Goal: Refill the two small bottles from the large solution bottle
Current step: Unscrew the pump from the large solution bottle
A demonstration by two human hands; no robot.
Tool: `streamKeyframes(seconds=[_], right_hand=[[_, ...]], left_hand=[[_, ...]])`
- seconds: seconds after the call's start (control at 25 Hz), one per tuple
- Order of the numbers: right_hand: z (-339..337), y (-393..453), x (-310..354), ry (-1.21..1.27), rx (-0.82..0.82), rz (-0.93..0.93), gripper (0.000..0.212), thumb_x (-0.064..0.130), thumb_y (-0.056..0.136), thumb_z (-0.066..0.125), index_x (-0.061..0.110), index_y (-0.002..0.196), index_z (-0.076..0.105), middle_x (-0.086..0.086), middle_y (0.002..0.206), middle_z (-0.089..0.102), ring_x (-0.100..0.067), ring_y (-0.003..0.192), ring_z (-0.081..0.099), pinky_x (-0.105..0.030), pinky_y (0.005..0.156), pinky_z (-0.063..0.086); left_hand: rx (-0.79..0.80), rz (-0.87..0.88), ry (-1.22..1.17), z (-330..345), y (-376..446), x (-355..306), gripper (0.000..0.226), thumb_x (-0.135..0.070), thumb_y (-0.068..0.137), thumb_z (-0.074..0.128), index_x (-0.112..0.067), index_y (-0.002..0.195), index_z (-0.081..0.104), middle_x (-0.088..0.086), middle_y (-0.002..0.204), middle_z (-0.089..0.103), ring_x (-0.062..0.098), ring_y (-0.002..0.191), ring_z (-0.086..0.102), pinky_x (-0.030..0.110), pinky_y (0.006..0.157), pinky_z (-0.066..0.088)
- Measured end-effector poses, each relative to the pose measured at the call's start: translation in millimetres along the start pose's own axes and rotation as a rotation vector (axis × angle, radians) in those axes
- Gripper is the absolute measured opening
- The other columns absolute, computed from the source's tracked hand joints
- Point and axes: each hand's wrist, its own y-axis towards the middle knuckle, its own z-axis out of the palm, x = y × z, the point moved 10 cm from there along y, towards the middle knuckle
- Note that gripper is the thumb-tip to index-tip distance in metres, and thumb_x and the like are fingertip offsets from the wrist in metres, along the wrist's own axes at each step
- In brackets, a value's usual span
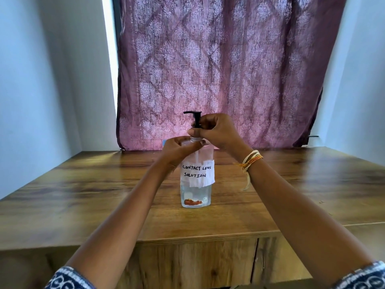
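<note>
The right hand's fingers (200, 130) pinched the black pump head (195, 119); the left hand (179, 148) gripped the large solution bottle (196, 180), upright on the tabletop (291, 195). Lifting the pump straight up should avoid drips.

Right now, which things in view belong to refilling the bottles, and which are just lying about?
Part of the job:
- clear plastic bottle labelled contact lens solution, left hand holding its shoulder
- black pump head, in the right hand grip

Just there:
- wooden table
- purple patterned curtain
- thread wristband

The two small bottles are not clearly visible.
</note>
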Motion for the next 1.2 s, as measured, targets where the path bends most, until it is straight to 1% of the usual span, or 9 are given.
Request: streamKeyframes(seconds=[0.08,0.2,0.28,0.4,0.52,0.64,0.88,1.04,1.2], right_hand=[[5,0,3,0.100,0.097,-0.023,0.019,0.000,0.074,0.079,0.000,0.092,0.073,0.011,0.065,0.070,0.002,0.062,0.065,-0.014,0.064,0.052],[14,0,-3,0.334,0.298,0.042,0.021,-0.011,0.082,0.064,-0.002,0.101,0.068,-0.004,0.084,0.073,-0.018,0.085,0.068,-0.027,0.084,0.058],[19,-3,-7,0.443,0.377,0.103,0.025,-0.014,0.086,0.056,-0.002,0.106,0.066,-0.009,0.092,0.073,-0.021,0.093,0.069,-0.031,0.090,0.056],[19,-5,-10,0.454,0.339,0.119,0.027,-0.013,0.086,0.058,-0.004,0.111,0.064,-0.009,0.096,0.071,-0.023,0.098,0.067,-0.031,0.091,0.056],[10,-5,-10,0.291,0.194,0.107,0.037,-0.001,0.077,0.075,0.002,0.112,0.063,-0.003,0.082,0.068,-0.015,0.080,0.067,-0.026,0.079,0.056],[7,-6,-12,0.229,0.134,0.132,0.049,0.005,0.072,0.082,0.002,0.115,0.060,-0.017,0.090,0.072,-0.021,0.079,0.068,-0.029,0.074,0.057],[6,-8,-23,0.400,0.120,0.198,0.037,-0.009,0.074,0.075,0.011,0.102,0.062,-0.014,0.087,0.073,-0.022,0.075,0.071,-0.037,0.076,0.057],[10,-9,-20,0.467,0.169,0.209,0.038,-0.016,0.081,0.062,0.006,0.112,0.057,-0.020,0.104,0.069,-0.028,0.085,0.069,-0.044,0.087,0.055],[11,-7,-20,0.378,0.142,0.195,0.059,0.006,0.069,0.084,0.006,0.121,0.057,-0.020,0.095,0.069,-0.025,0.085,0.070,-0.041,0.083,0.057]], left_hand=[[0.017,0.000,-0.004,1,0,0,0.039,-0.038,0.058,0.086,-0.016,0.087,0.075,0.010,0.090,0.077,0.028,0.087,0.073,0.043,0.086,0.057],[0.063,-0.016,-0.057,6,-2,1,0.037,-0.028,0.062,0.087,-0.012,0.093,0.074,0.010,0.090,0.076,0.027,0.087,0.071,0.043,0.086,0.056],[0.039,-0.026,-0.049,4,-1,3,0.045,-0.036,0.057,0.087,-0.012,0.093,0.074,0.011,0.091,0.076,0.029,0.088,0.071,0.043,0.085,0.057],[0.031,-0.010,-0.054,4,-1,4,0.050,-0.043,0.055,0.085,-0.013,0.094,0.074,0.010,0.090,0.076,0.028,0.086,0.071,0.042,0.084,0.058],[0.027,-0.004,-0.065,4,-4,2,0.042,-0.034,0.062,0.087,-0.011,0.094,0.073,0.009,0.087,0.076,0.025,0.082,0.072,0.042,0.083,0.058],[0.017,-0.016,-0.062,5,-5,3,0.035,-0.029,0.069,0.084,-0.010,0.095,0.072,0.011,0.089,0.075,0.028,0.083,0.071,0.043,0.084,0.057],[0.025,-0.006,-0.063,5,-5,2,0.039,-0.042,0.058,0.084,-0.018,0.087,0.076,0.009,0.089,0.076,0.026,0.084,0.072,0.045,0.087,0.057],[0.015,-0.002,-0.056,4,-5,3,0.037,-0.043,0.059,0.085,-0.020,0.088,0.077,0.009,0.092,0.077,0.028,0.088,0.073,0.050,0.091,0.056],[0.015,-0.012,-0.045,4,-6,3,0.039,-0.041,0.064,0.084,-0.017,0.093,0.075,0.012,0.095,0.077,0.032,0.092,0.073,0.053,0.093,0.054]])
